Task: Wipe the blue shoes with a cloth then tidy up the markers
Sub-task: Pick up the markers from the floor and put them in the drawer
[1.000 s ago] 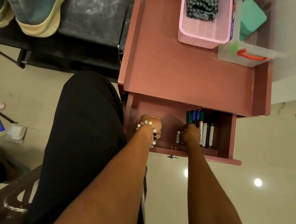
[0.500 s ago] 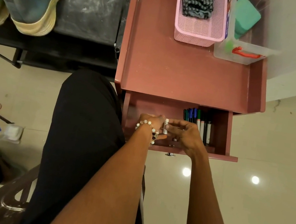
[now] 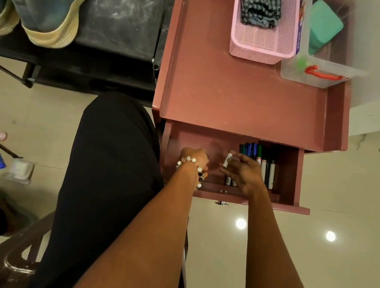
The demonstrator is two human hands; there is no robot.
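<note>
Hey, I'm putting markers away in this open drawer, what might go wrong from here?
1. The right hand holds a marker only at its fingertips above the drawer; it may slip and land crooked instead of beside the row of markers.
2. The left hand is inside the drawer; pushing the drawer in now might pinch it.
3. The drawer sticks out near the knee, which could bump it.

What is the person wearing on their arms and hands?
Both forearms are bare, with no sleeves showing. The left hand has a beaded bracelet round its wrist, with pale pearly beads and a few dark ones. The right hand wears nothing that shows.
</note>
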